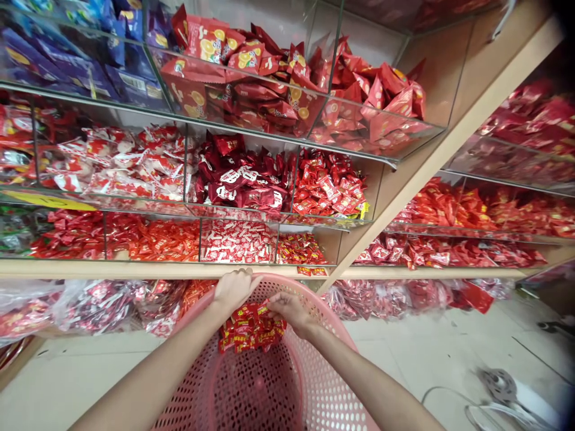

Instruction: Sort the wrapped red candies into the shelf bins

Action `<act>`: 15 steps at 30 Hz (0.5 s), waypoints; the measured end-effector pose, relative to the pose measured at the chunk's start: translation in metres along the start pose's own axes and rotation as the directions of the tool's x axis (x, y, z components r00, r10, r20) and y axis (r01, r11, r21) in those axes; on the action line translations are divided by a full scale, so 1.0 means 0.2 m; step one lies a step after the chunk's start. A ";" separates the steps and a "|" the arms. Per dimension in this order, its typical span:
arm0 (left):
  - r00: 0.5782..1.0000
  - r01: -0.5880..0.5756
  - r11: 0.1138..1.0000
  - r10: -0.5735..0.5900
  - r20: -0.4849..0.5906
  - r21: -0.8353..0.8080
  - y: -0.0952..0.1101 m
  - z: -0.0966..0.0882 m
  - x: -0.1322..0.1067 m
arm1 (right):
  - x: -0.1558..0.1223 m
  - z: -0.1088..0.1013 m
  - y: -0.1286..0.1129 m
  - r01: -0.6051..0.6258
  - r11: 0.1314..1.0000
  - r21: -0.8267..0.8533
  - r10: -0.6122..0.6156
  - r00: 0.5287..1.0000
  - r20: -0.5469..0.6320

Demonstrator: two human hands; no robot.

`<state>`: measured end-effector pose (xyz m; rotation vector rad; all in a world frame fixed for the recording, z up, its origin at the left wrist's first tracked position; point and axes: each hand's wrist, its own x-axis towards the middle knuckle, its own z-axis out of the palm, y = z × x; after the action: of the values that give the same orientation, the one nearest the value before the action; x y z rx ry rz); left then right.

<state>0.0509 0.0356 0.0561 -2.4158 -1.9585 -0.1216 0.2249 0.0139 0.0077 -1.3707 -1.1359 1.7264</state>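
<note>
My left hand (236, 288) is closed over the far rim of a deep pink plastic basket (327, 353) with perforated walls, which tilts toward me. Inside the basket, against its far wall, lies a pile of small red wrapped candies (251, 329) with yellow print. My right hand (293, 312) reaches in over the pile from the right, its thumb and fingers pinched at a red wrapper on the upper edge. The fingertips partly cover that candy.
Clear-fronted shelf bins hold red candies (164, 239), maroon packets (242, 176) and blue packets (76, 66). A wooden upright (431, 161) divides the shelving. Bagged candies (101, 302) sit below the lowest shelf. A white device with a cable (503, 383) is on the tiled floor (386, 353).
</note>
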 end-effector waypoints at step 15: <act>0.999 0.035 0.998 -0.033 0.039 -0.046 0.02 -0.02 0.00 | 0.06 0.04 0.08 0.101 0.993 0.053 -0.094 0.988 -0.122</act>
<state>0.0547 0.0344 0.0611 -2.4317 -2.0356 -0.1247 0.2143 0.0153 -0.0115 -1.3413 -1.0596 1.5750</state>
